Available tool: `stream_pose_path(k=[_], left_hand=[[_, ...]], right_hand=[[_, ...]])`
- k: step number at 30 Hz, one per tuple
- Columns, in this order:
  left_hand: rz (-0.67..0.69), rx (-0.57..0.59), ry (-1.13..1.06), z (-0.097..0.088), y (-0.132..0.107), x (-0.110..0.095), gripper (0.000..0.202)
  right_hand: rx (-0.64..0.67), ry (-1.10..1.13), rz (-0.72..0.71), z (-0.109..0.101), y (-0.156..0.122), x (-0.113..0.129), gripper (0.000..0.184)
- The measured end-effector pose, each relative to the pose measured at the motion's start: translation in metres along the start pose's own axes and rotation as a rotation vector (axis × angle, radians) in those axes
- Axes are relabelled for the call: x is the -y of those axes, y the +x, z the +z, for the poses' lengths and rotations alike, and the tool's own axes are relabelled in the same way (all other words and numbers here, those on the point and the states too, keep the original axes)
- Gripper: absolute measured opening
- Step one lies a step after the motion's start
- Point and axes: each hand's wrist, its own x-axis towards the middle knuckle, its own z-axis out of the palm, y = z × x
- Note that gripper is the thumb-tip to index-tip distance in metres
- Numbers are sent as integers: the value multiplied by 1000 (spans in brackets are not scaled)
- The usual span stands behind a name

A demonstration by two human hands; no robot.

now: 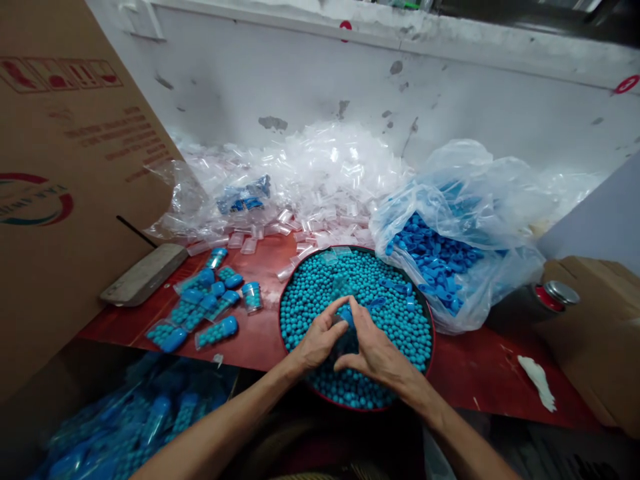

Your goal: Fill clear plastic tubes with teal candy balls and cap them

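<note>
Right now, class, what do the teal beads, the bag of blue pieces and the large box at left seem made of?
Teal beads: perhaps plastic, smooth with a slight sheen; small highlights hint at it, but it stays open.
Bag: thin, translucent plastic film, judging by its glossy creases.
Large box: matte brown cardboard, judging by its flat, printed panel.

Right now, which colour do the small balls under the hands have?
The small balls are turquoise; the head view shows them best.
</note>
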Motion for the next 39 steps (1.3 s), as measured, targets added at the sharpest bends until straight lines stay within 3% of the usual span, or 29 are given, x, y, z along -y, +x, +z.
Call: stream_pose_path(k=[4, 7, 13, 17, 20, 24, 35, 39], left_hand=[[17, 36, 48, -2, -2, -2, 49], [14, 31, 70, 0, -3, -3, 41], [83, -92, 42, 12, -6, -2, 24], [105, -156, 79, 17, -7, -3, 18], [87, -105, 58, 16, -6, -6, 29], [-23, 15, -186, 14, -7, -9, 42], [-58, -170, -141, 25, -11, -12, 30], [-31, -234, -17, 24, -9, -6, 23]], right_hand=[[-41, -125, 55, 11, -4, 3, 100], [-58, -175, -7, 12, -4, 6, 96], [-8, -221, -112, 4, 1, 7, 91], [33, -237, -86, 3, 0, 5, 90], [-61, -97, -56, 7, -5, 3, 93], [-180, 18, -54, 11, -9, 3, 86], [-253, -117, -88, 12, -7, 11, 70], [-233, -124, -44, 18, -9, 9, 67]])
